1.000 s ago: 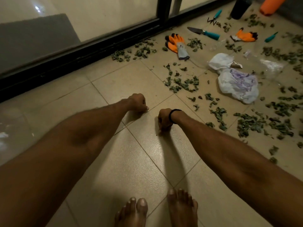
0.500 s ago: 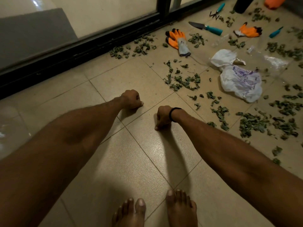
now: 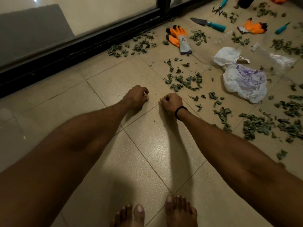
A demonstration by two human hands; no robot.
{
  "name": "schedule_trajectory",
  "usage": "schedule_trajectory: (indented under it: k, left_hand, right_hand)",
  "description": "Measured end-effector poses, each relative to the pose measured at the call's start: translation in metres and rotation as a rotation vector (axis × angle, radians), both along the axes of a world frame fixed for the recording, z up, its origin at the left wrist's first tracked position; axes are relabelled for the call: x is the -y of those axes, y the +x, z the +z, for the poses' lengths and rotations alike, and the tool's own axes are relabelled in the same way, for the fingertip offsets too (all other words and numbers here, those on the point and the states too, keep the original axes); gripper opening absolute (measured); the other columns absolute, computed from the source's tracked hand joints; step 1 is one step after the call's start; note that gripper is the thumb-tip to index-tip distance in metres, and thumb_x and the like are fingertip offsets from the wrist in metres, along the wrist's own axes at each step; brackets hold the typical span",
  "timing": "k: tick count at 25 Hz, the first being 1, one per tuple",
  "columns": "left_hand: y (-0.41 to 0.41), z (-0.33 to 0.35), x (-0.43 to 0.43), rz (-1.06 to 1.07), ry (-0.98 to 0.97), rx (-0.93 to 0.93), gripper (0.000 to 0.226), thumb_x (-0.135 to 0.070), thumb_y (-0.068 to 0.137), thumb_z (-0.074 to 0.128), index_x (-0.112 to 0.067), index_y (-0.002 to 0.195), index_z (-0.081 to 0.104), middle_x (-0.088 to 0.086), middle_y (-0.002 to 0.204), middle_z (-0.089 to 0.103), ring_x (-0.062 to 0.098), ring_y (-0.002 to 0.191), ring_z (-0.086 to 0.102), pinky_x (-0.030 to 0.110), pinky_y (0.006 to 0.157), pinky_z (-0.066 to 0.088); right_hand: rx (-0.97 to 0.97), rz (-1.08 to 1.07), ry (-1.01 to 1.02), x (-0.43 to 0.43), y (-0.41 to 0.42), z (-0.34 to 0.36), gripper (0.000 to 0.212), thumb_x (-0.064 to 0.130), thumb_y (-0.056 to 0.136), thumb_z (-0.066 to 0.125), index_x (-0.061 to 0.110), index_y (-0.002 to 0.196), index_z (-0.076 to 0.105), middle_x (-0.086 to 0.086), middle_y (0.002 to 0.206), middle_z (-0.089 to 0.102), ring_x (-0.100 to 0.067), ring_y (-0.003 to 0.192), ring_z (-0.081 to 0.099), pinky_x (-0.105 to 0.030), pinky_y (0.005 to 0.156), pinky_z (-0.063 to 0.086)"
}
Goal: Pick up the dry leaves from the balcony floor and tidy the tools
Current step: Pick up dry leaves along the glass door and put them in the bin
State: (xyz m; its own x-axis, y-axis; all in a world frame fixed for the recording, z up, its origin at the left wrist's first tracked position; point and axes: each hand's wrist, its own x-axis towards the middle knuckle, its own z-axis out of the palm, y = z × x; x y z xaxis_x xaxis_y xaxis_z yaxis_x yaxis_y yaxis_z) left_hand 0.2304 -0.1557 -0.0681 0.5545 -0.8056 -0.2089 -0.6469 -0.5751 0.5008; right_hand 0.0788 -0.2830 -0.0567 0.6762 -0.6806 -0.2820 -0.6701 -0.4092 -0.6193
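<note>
Both my arms reach down toward the tiled floor. My left hand [image 3: 136, 97] and my right hand [image 3: 172, 102] are curled into fists side by side, just above the tiles, with nothing visible in them. Dry green leaves [image 3: 185, 81] lie just beyond the fists, with more leaves [image 3: 259, 125] to the right and others along the door track [image 3: 131, 48]. An orange and grey glove [image 3: 179, 37], a second orange glove [image 3: 254, 27], a teal-handled trowel [image 3: 209, 24], a small rake [image 3: 219, 7] and another teal-handled tool [image 3: 282, 28] lie at the far right.
A crumpled white plastic bag [image 3: 244, 82] and a clear plastic bag [image 3: 278, 58] lie among the leaves. The black sliding-door frame [image 3: 82, 48] runs along the left. A dark container [image 3: 246, 1] stands at the top edge. My bare feet [image 3: 178, 212] are at the bottom.
My right fist has moved forward until it is level with the left one. Both fists stay clenched. The view has shifted slightly toward the tools.
</note>
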Motion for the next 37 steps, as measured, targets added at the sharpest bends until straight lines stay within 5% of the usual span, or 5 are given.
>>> schedule_trajectory:
  k: [10,21,26,33,37]
  left_hand:
    - [-0.017,-0.014,0.023,-0.151,-0.147,0.156,0.016,-0.026,0.095,0.065,-0.015,0.095,0.077,0.006,0.095,0.06,0.025,0.091,0.058,0.038,0.073,0.049]
    - [-0.034,-0.016,0.063,0.182,-0.222,0.045,0.019,0.003,0.083,0.052,-0.008,0.098,0.053,0.014,0.099,0.055,0.029,0.09,0.051,0.032,0.068,0.034]
    - [-0.026,-0.002,0.095,0.22,-0.345,-0.038,0.033,0.009,0.075,0.047,-0.015,0.097,0.055,0.007,0.097,0.062,0.022,0.085,0.056,0.039,0.067,0.048]
    - [-0.031,-0.015,0.126,0.094,-0.256,0.095,0.041,-0.017,0.099,0.057,-0.008,0.139,0.051,0.019,0.123,0.052,0.031,0.11,0.051,0.037,0.087,0.046]
    - [-0.029,-0.023,0.131,0.043,-0.253,0.155,0.039,-0.022,0.099,0.06,-0.014,0.136,0.055,0.015,0.124,0.051,0.029,0.109,0.049,0.037,0.087,0.05]
  right_hand:
    - [0.099,-0.011,-0.17,-0.011,0.004,-0.017,0.019,0.019,0.093,0.06,0.014,0.103,0.075,-0.005,0.101,0.074,-0.019,0.098,0.065,-0.028,0.088,0.047]
    - [0.09,-0.27,-0.282,0.017,0.006,-0.014,0.027,0.021,0.099,0.051,0.009,0.121,0.06,-0.014,0.12,0.051,-0.026,0.107,0.051,-0.027,0.086,0.038]
    - [-0.007,-0.255,-0.28,0.05,0.019,-0.012,0.032,0.022,0.097,0.055,0.01,0.127,0.054,-0.015,0.13,0.046,-0.027,0.112,0.047,-0.033,0.089,0.041]
    - [-0.018,-0.212,-0.361,0.059,0.017,-0.022,0.017,0.02,0.096,0.054,0.006,0.106,0.059,-0.015,0.111,0.056,-0.027,0.101,0.052,-0.033,0.079,0.04]
    - [0.078,-0.291,-0.305,0.066,0.015,-0.016,0.018,0.011,0.094,0.053,0.009,0.111,0.058,-0.011,0.108,0.058,-0.019,0.09,0.049,-0.025,0.073,0.034]
